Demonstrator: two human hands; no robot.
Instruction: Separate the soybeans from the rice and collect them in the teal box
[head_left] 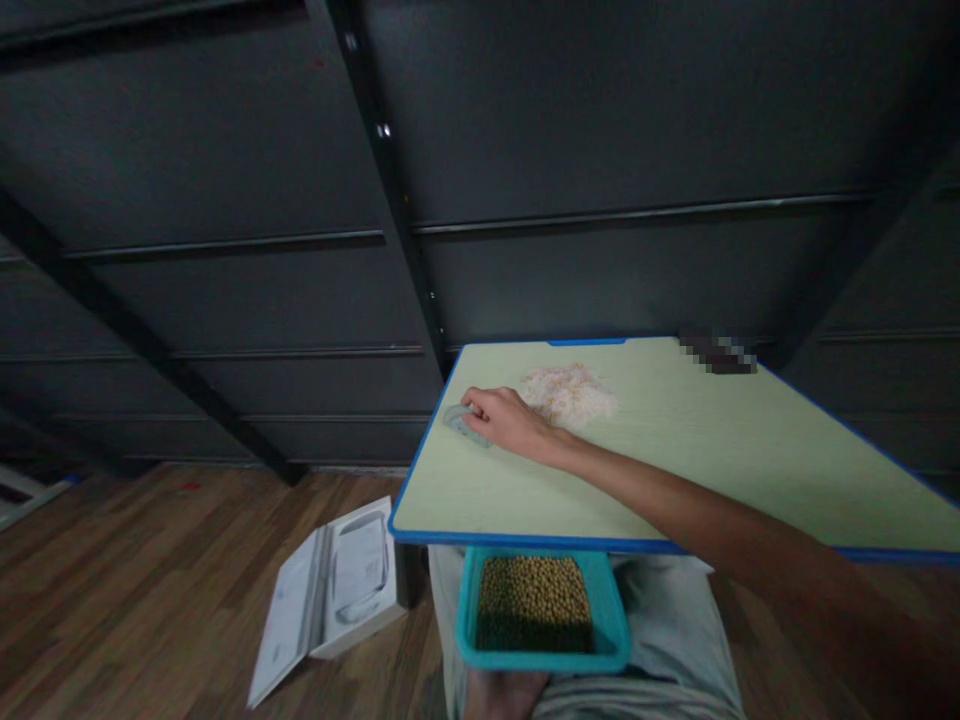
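My right hand (504, 418) reaches across the pale green table (675, 460) to its far left edge. Its fingers are curled over a small grey flat object (459, 418) that lies on the tabletop. Just right of the hand sits a loose pile of white rice (570, 393). A teal basket (541, 612) full of yellow-brown beans rests on my lap below the table's near edge. My left hand is out of view.
The table has a blue rim (525, 543) and stands against a dark panelled wall (525, 150). An open white box (330, 590) lies on the wooden floor to the left. A small blurred dark item (718, 352) sits at the table's far right.
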